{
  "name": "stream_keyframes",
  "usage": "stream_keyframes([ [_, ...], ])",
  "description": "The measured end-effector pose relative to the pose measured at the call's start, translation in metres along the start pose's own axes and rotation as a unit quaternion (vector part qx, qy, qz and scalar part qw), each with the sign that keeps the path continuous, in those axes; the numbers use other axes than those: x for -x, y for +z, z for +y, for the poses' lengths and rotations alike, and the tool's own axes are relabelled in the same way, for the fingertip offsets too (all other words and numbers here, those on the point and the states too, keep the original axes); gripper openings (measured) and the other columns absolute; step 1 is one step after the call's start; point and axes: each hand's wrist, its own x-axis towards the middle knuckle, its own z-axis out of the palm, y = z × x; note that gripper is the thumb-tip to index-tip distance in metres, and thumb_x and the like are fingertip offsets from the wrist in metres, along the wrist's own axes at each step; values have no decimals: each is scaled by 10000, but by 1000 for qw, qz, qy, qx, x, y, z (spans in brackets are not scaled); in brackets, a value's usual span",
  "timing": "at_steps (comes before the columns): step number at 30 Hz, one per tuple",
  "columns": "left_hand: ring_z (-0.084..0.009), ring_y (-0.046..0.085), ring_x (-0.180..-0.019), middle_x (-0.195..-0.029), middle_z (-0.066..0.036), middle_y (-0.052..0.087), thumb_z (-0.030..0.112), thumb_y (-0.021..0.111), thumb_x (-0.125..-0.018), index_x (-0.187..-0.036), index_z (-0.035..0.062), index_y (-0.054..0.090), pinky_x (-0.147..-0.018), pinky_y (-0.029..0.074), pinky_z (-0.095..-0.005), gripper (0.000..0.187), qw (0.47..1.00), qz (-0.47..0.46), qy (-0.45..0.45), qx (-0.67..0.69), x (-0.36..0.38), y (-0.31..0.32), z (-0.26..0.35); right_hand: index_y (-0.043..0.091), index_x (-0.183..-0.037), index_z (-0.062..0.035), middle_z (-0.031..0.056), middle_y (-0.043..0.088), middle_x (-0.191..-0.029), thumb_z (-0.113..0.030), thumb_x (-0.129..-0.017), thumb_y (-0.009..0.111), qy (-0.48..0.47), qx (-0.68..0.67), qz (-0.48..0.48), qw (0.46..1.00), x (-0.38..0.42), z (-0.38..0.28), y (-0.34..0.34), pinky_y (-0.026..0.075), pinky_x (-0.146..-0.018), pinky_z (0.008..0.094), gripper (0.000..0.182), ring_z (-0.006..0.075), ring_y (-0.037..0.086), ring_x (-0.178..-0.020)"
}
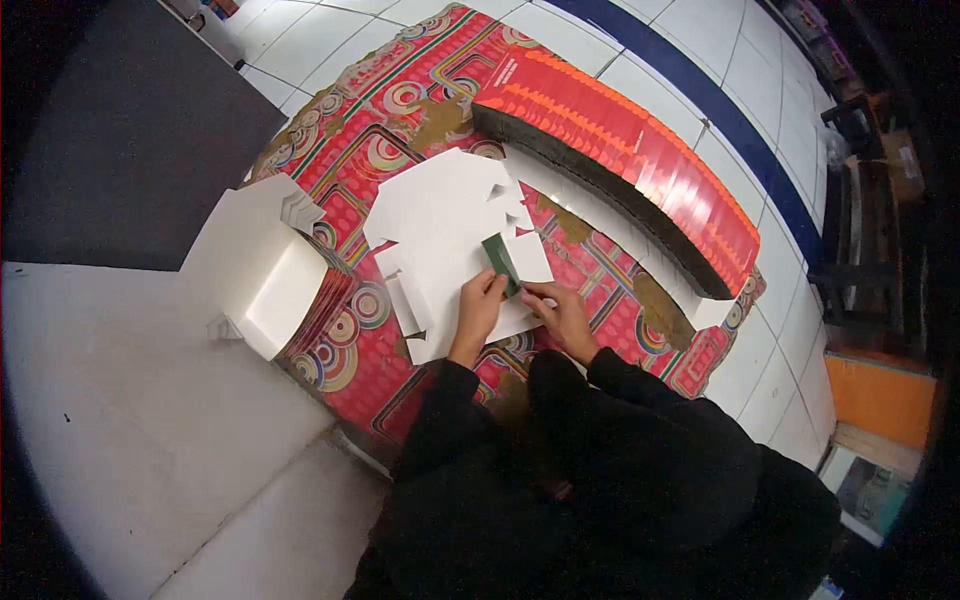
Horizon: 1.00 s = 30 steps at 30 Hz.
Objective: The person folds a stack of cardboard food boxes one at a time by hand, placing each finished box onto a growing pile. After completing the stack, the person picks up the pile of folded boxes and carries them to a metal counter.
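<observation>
A white die-cut cardboard box blank (435, 215) lies flat in front of me, its pale inner side up, with side tabs partly raised. Over its right part stands a narrow dark green card flap (499, 262). My left hand (481, 308) pinches the lower left of this flap between thumb and fingers. From the other side my right hand (561, 312) has its fingers closed at the flap's lower right edge, thumb and forefinger together. Both wrists come from black sleeves low over the blank.
A long curved row of nested red boxes (640, 150) runs along the right of the red patterned, worn mat (400, 95). Nested white-lined cartons (290, 275) stand at the left edge. White floor tiles (765, 345) surround the mat; a dark grey panel (120, 130) lies upper left.
</observation>
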Motion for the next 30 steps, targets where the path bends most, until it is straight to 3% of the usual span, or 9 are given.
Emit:
stream_keyframes([
  [3, -126, 643, -748, -867, -63, 707, 118, 550, -984, -1076, -46, 648, -685, 507, -285, 212, 997, -38, 59, -43, 11, 5, 2, 723, -1045, -1, 170, 710, -921, -154, -896, 684, -100, 95, 23, 990, -9, 1, 7, 534, -683, 342, 218, 220, 695, -809],
  [6, -199, 694, -759, -828, -163, 708, 94, 563, -937, -1082, -24, 627, -683, 514, -339, 198, 965, -14, 39, -258, 17, 7, 12, 724, -1013, 5, 173, 708, -882, -175, -891, 694, -23, 54, 31, 998, -12, -5, 13, 536, -676, 348, 219, 231, 699, -767],
  [11, -258, 705, -832, -973, -165, 718, 88, 591, -916, -1219, -21, 601, -748, 535, -352, 322, 995, -54, 43, -67, 35, 16, 21, 700, -1019, 13, 174, 706, -855, -250, -891, 710, 33, -16, 50, 998, -26, 3, 17, 537, -679, 358, 292, 250, 694, -752],
  [13, -280, 690, -913, -1036, -165, 705, 55, 601, -899, -1302, -17, 558, -817, 530, -354, 412, 979, 30, 28, -200, 49, 10, 57, 665, -1120, 6, 181, 701, -912, -340, -887, 711, 69, 69, 42, 994, -28, -5, 12, 537, -709, 383, 420, 267, 684, -761],
  [15, -308, 650, -975, -1042, -156, 671, 83, 615, -898, -1222, 5, 600, -893, 493, -407, 333, 901, 166, 226, -332, 50, -18, 68, 629, -1192, 4, 217, 676, -968, -345, -897, 675, 52, 73, 31, 996, -26, 8, 9, 529, -737, 407, 459, 301, 672, -815],
  [18, -294, 631, -978, -1034, -198, 659, 209, 585, -950, -1140, -27, 627, -877, 486, -409, 306, 850, 321, 121, -399, 60, -64, 104, 631, -1185, 19, 249, 654, -994, -252, -928, 602, 50, 104, -7, 993, -27, 13, 5, 522, -743, 412, 375, 338, 657, -864],
  [19, -294, 631, -978, -1034, -198, 659, 209, 585, -950, -1140, -27, 627, -877, 486, -409, 306, 849, 321, 122, -402, 55, -86, 93, 633, -1178, 24, 255, 651, -989, -215, -933, 572, 44, 80, 11, 996, -26, 18, 4, 519, -739, 416, 348, 348, 651, -874],
  [22, -232, 631, -1038, -1209, -158, 641, 387, 547, -1000, -1279, -45, 569, -879, 501, -364, 515, 981, 80, -164, -59, 42, -123, 67, 642, -1155, 33, 255, 649, -978, -174, -943, 540, 14, 63, 43, 997, -24, 25, 6, 514, -739, 421, 314, 360, 642, -867],
  [30, -213, 604, -1106, -1263, -123, 592, 303, 664, -930, -1416, -15, 437, -917, 497, -339, 624, 986, 3, -137, 96, 29, -97, 61, 648, -1117, 41, 250, 625, -940, -177, -956, 558, -2, 93, 100, 991, -21, 21, -9, 506, -754, 405, 286, 361, 628, -842],
])
